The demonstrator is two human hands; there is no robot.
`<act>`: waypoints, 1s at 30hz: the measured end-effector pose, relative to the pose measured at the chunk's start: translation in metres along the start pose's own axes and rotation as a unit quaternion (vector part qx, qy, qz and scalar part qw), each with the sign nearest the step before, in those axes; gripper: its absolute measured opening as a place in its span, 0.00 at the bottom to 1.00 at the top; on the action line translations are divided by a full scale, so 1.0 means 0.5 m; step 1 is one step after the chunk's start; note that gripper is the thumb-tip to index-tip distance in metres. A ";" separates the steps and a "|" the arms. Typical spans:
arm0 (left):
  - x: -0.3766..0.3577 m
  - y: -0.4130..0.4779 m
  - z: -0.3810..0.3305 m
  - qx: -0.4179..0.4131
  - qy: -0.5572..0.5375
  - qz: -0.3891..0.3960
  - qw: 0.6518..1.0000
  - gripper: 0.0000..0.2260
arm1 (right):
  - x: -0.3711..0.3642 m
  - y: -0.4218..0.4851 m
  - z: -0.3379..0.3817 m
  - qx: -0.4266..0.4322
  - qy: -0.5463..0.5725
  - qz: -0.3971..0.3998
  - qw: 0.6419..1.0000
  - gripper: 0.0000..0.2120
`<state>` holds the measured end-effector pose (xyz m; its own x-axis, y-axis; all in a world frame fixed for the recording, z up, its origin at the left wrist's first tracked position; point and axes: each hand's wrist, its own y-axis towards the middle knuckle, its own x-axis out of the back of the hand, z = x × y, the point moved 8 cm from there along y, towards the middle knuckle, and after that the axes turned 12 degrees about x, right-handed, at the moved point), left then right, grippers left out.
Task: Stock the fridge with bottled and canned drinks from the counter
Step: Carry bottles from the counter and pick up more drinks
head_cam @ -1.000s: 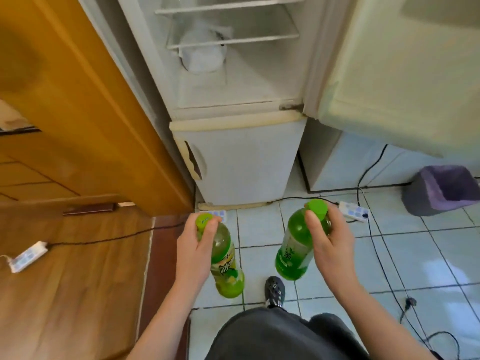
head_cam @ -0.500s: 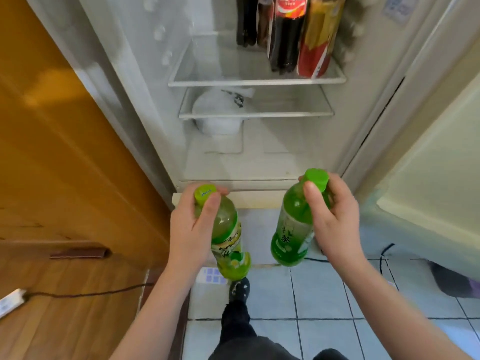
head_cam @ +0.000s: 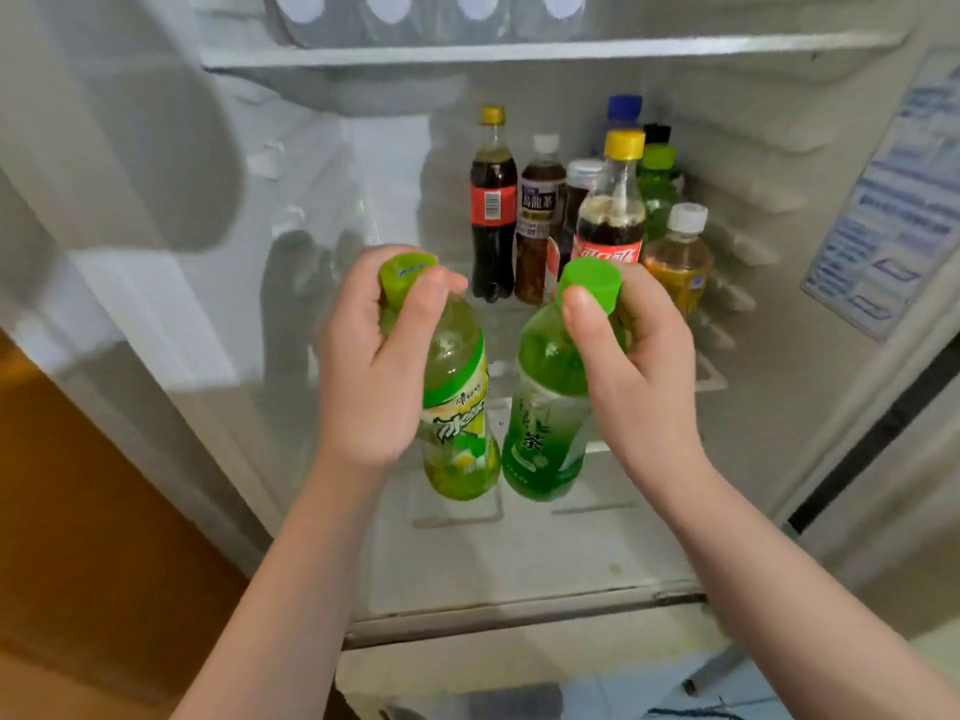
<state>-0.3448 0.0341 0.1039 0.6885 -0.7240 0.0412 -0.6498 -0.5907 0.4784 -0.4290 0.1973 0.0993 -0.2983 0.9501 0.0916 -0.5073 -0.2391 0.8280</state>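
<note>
My left hand (head_cam: 371, 371) grips a yellow-green iced tea bottle (head_cam: 460, 423) by its neck, thumb near the lime cap. My right hand (head_cam: 639, 376) grips a darker green tea bottle (head_cam: 545, 433) the same way. Both bottles hang upright, side by side, in front of the open fridge. Behind them on a glass shelf (head_cam: 709, 368) stand several drinks: a cola bottle (head_cam: 491, 210), a dark tea bottle (head_cam: 540, 220), a second cola bottle (head_cam: 613, 215) and an amber bottle (head_cam: 678, 262).
The left half of that glass shelf shows no drinks. An upper shelf (head_cam: 519, 52) holds white-capped containers. A sticker (head_cam: 893, 210) covers the fridge's right wall. An orange wooden panel (head_cam: 78, 511) stands at left. Tiled floor shows below.
The view has swung up from the floor and lower fridge to the drinks shelf. Both hands, still gripping the green bottles, have risen and come closer together before the shelf.
</note>
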 end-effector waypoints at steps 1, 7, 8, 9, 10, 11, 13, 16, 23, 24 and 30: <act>0.001 0.024 -0.003 -0.004 0.011 -0.014 1.000 0.04 | -0.014 0.023 -0.005 0.014 -0.007 0.000 1.000 0.02; -0.014 0.142 0.006 -0.018 0.092 -0.081 0.992 0.13 | -0.089 0.127 -0.078 0.035 -0.037 -0.016 0.999 0.03; -0.017 0.159 0.016 -0.015 0.098 -0.083 0.992 0.15 | -0.097 0.137 -0.099 0.027 -0.041 -0.021 0.999 0.03; -0.020 0.174 0.029 -0.011 0.101 -0.084 0.991 0.15 | -0.105 0.144 -0.119 0.020 -0.045 -0.023 0.999 0.02; -0.023 0.188 0.043 -0.006 0.105 -0.085 0.991 0.15 | -0.112 0.150 -0.138 0.015 -0.049 -0.022 0.998 0.02; -0.026 0.200 0.058 0.002 0.109 -0.086 0.990 0.16 | -0.119 0.154 -0.154 0.012 -0.052 -0.019 0.998 0.03; -0.031 0.219 0.090 0.021 0.114 -0.095 0.989 0.16 | -0.127 0.161 -0.181 0.006 -0.056 -0.016 0.998 0.03; -0.040 0.237 0.119 0.039 0.112 -0.113 0.987 0.13 | -0.127 0.168 -0.212 -0.015 -0.049 -0.026 0.998 0.03; -0.036 0.186 0.174 0.058 0.037 -0.105 0.992 0.18 | -0.127 0.118 -0.251 -0.098 -0.038 -0.012 0.994 0.24; -0.039 0.161 0.196 0.070 0.031 -0.085 0.993 0.16 | -0.128 0.086 -0.260 -0.122 -0.027 -0.008 0.992 0.29; -0.047 0.070 0.323 0.138 0.152 -0.012 0.979 0.28 | -0.135 -0.034 -0.288 -0.114 -0.080 0.095 0.986 0.35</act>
<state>-0.4358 -0.0271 -0.0218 0.7413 -0.5941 0.3121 -0.6657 -0.7102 0.2292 -0.5166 0.1082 -0.0006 -0.2822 0.8993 0.3340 -0.6288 -0.4363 0.6436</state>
